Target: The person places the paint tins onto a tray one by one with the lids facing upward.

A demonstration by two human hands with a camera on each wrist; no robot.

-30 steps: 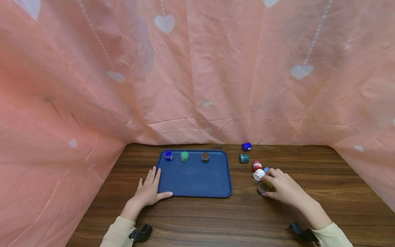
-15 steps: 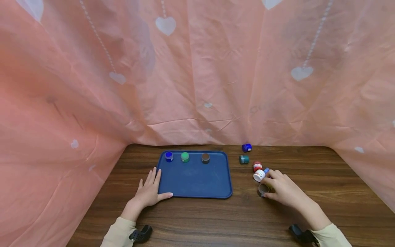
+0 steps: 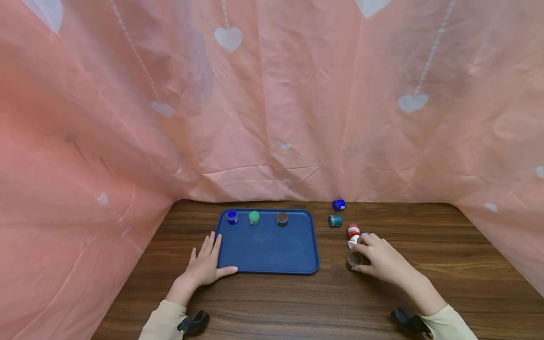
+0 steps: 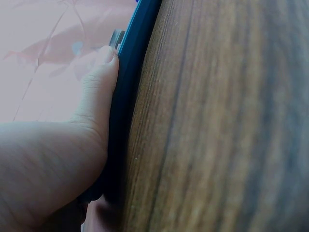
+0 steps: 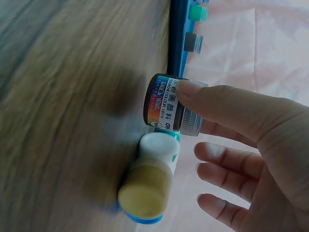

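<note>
Dark paint pot lies on its side on the wooden table, just right of the blue tray, label up; in the head view it shows at; right hand has its thumb tip on the pot's label near the lid, other fingers loosely spread behind it and not wrapped round, so this looks like a light pinch or a roll, not a firm grip; whether a finger touches the far side of the pot I cannot tell.

Just beside it, a pot with a yellowish bottom lies tipped over, touching or almost touching a white-lidded pot; the red pot is near, the teal pot and the blue pot by the curtain are farther back; all loose on the table, several on their sides, likely a heap to pick from.

Left hand lies flat at the tray's near-left corner, fingers straight along the left edge, thumb pressed against the near rim; probably steadying the tray so it won't slide.

On the tray's far edge, three pots stand upright in a row, apart from one another: blue-lidded pot, green-lidded pot, brown-lidded pot; pink heart-print curtain hangs behind and to both sides.
</note>
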